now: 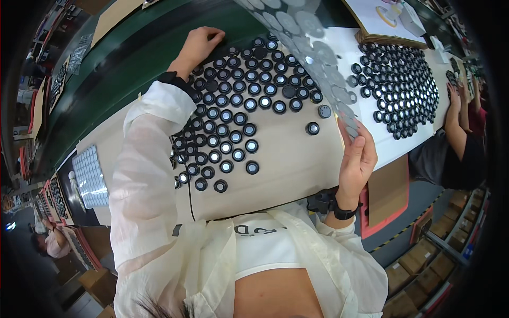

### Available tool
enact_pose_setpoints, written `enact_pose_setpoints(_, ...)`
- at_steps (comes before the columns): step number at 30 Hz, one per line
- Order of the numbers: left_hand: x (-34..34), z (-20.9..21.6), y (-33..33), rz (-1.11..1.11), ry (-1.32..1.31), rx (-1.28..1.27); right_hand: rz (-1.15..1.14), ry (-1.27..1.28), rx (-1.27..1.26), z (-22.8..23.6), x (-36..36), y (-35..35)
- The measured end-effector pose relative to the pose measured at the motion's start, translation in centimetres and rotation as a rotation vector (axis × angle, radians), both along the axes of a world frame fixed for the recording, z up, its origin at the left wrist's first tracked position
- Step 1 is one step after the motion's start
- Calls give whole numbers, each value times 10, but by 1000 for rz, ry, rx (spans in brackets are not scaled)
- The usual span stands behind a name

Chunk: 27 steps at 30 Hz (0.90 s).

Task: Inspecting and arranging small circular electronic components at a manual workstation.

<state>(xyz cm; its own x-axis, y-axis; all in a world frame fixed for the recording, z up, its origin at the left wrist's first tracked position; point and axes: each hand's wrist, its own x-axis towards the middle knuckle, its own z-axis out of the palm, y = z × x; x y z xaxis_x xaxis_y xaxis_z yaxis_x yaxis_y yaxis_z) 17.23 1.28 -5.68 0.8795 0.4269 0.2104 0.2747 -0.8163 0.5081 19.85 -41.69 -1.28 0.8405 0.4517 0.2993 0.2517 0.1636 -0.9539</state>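
Note:
My right hand (359, 159) pinches the lower corner of a clear plastic blister tray (313, 53) with round pockets, which rises tilted toward the top of the view. Beyond the far left side of the parts, my left hand (200, 46) is over the green surface with its fingers curled together; what they hold, if anything, is hidden. Many small black round parts with pale shiny centres (237, 99) are spread over the beige board (286, 169) between my arms. One such part (313, 128) stands apart, near a dark disc (324, 111) with its plain face up.
Another crowd of black round parts (397, 90) covers a white sheet at right, below a cardboard box (392, 40). A green conveyor belt (143, 58) runs behind the board. A filled clear tray (91, 175) lies at left. Another person's hand (454, 98) is at far right.

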Motion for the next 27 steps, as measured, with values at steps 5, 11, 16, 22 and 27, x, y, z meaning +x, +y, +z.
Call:
enact_pose_setpoints(5, -11, 7, -3, -6, -68, -72, -37, 58, 77, 0, 4, 2)
enact_pose_setpoints(11, -16, 12, -10, -66, -14, -316, -28, 29, -14, -2, -1, 3)
enact_pose_setpoints(16, -30, 9, -17, -163, 77, -192, -25, -12, -53, 1, 0, 9)
enact_pose_setpoints(22, -50, 36, -31, -111, 415, 118, -46, 23, -68, 0, 2, 4)
enact_pose_setpoints(27, -4, 12, -59, -358, -14, 423, -71, -9, -44, -3, 4, 9)
